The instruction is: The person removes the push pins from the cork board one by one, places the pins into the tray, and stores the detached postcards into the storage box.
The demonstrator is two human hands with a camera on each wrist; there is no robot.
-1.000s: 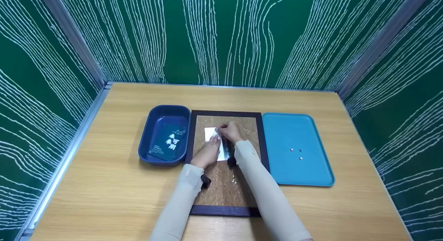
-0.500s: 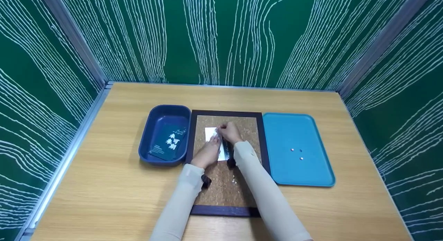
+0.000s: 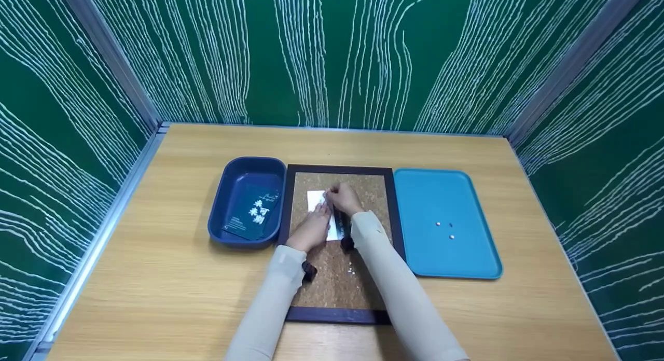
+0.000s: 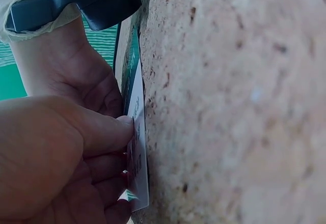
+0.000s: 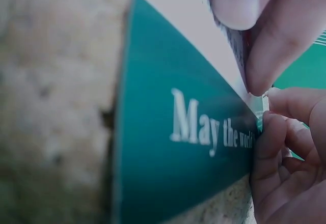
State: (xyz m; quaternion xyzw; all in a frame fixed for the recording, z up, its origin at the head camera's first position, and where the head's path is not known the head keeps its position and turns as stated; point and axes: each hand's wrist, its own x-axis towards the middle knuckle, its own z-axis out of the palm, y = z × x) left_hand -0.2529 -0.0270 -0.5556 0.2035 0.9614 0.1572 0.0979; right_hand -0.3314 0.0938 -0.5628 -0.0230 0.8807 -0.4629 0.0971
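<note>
A white and green printed card [image 3: 315, 199] lies on a dark-framed cork board [image 3: 327, 291]. My left hand [image 3: 311, 228] rests on the card, fingers stretched forward over its white part. In the left wrist view its thumb presses the printed face of the card [image 4: 138, 173]. Just up and to the right, my right hand [image 3: 345, 197] pinches thumb and finger together at the card's surface. The small thing between those fingertips is mostly hidden. The right wrist view shows the card's green part [image 5: 153, 132] with the words "May the world" below the pinch.
Left of the board stands a blue bin [image 3: 218, 216] with dark green cards [image 3: 254, 216] inside. A turquoise tray [image 3: 446, 195] sits at the board's right edge, holding several tiny round pieces [image 3: 451, 237]. Patterned green panels [image 3: 264, 50] enclose the table [image 3: 171, 278] at back and sides.
Both hands keep their places on the card, with only very slight shifts. The bin, the board and the tray stay where they were.
</note>
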